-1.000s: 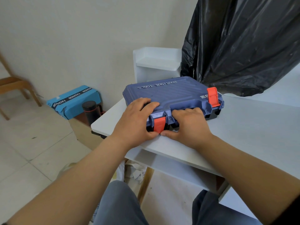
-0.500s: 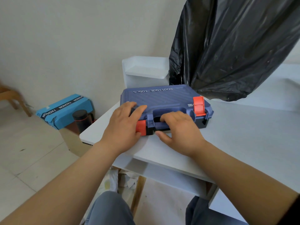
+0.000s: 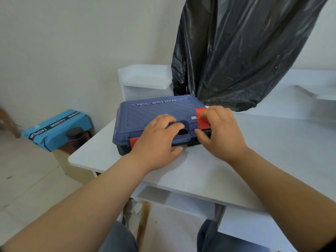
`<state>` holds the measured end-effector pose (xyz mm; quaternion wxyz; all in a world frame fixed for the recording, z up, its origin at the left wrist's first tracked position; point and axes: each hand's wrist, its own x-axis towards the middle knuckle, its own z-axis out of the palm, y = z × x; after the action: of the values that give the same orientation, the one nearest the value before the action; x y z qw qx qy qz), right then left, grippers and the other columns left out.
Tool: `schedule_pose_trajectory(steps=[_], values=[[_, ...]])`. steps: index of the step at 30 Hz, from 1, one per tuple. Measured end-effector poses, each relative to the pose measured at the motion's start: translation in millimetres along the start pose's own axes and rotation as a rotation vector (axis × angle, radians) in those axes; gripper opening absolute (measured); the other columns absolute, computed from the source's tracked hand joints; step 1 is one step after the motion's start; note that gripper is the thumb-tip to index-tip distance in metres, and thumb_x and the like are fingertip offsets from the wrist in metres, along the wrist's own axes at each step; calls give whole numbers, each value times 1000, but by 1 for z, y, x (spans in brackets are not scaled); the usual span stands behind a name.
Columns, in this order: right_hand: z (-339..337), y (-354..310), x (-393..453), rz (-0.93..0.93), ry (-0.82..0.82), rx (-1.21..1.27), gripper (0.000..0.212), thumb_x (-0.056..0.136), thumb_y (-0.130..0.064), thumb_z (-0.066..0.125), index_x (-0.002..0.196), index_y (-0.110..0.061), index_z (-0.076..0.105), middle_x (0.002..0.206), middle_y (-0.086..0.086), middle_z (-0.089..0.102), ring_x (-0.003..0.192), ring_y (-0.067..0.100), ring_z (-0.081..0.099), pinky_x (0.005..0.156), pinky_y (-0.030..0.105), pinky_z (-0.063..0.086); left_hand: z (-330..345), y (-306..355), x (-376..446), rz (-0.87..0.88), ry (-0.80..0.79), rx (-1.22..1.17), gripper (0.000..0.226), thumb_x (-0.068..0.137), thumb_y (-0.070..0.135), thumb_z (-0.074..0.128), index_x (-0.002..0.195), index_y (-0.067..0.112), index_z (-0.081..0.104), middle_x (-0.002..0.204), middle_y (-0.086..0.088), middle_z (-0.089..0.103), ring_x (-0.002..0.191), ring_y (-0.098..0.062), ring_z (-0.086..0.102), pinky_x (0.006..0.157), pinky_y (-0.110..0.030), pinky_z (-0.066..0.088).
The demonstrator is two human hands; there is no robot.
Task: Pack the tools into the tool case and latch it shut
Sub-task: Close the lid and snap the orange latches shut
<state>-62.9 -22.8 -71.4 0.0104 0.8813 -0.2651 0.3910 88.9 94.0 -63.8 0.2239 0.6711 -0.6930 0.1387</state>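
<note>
The blue tool case [image 3: 154, 113] lies flat with its lid down on the white table [image 3: 263, 151], lettering "BOUTIQUE TOOLS" facing away from me. My left hand [image 3: 156, 142] rests palm down on the front of the lid, fingers over the handle recess. The left orange latch [image 3: 133, 141] lies folded down on the front edge, just left of that hand. My right hand [image 3: 221, 132] pinches the right orange latch [image 3: 201, 120], which stands up over the lid; the thumb is under the case's front edge. No tools show.
A black plastic bag [image 3: 245, 51] hangs behind the case, nearly touching its back right corner. A white shelf unit [image 3: 145, 79] stands behind. On the floor at left are a light blue box [image 3: 58, 128] and a dark bottle [image 3: 75, 136].
My right hand moved from the handle to the right latch and took hold of it. My left hand slid right off the left latch, which now lies flat. The view shifted.
</note>
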Motion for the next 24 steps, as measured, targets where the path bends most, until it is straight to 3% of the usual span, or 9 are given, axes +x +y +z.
schedule_pose_trajectory(steps=[5, 8, 11, 14, 20, 24], values=[[-2, 22, 0, 159, -25, 150, 48, 71, -20, 69, 113, -11, 49, 110, 6, 59, 101, 25, 47, 82, 19, 27, 14, 12, 10, -87, -139, -70, 62, 78, 34, 59, 133, 22, 34, 129, -6, 46, 117, -26, 40, 96, -38, 36], [0, 26, -6, 214, -73, 361, 58, 72, -12, 68, 122, -19, 40, 105, -15, 55, 108, 17, 47, 83, 15, 29, 22, 18, 17, -146, -184, -85, 72, 77, 36, 59, 137, 28, 19, 128, -9, 51, 112, -30, 49, 87, -42, 44], [-2, 26, -8, 295, -54, 526, 59, 73, -8, 66, 120, -27, 37, 95, -32, 53, 95, 2, 52, 77, 3, 34, 28, 22, 22, -183, -158, -64, 80, 76, 38, 59, 136, 32, 7, 111, -10, 61, 92, -30, 59, 71, -39, 49], [-3, 29, -9, 291, -25, 545, 52, 74, -5, 66, 114, -27, 43, 91, -23, 61, 94, 5, 51, 79, 7, 36, 31, 21, 29, -217, -157, -89, 82, 78, 41, 58, 139, 30, 4, 103, -9, 65, 83, -27, 61, 67, -39, 51], [-3, 30, -14, 134, -39, 392, 31, 67, 3, 69, 92, -14, 65, 91, -4, 62, 93, 19, 49, 81, 3, 31, 33, 17, 37, -218, -200, -99, 85, 74, 50, 57, 139, 30, 6, 106, -6, 65, 90, -26, 59, 68, -36, 48], [-7, 30, -13, 13, -127, 290, 40, 60, 8, 67, 96, -11, 64, 103, 6, 65, 95, 30, 52, 83, 22, 35, 34, 17, 35, -204, -251, -94, 97, 63, 66, 57, 138, 35, 4, 113, -3, 61, 97, -24, 58, 67, -33, 43]])
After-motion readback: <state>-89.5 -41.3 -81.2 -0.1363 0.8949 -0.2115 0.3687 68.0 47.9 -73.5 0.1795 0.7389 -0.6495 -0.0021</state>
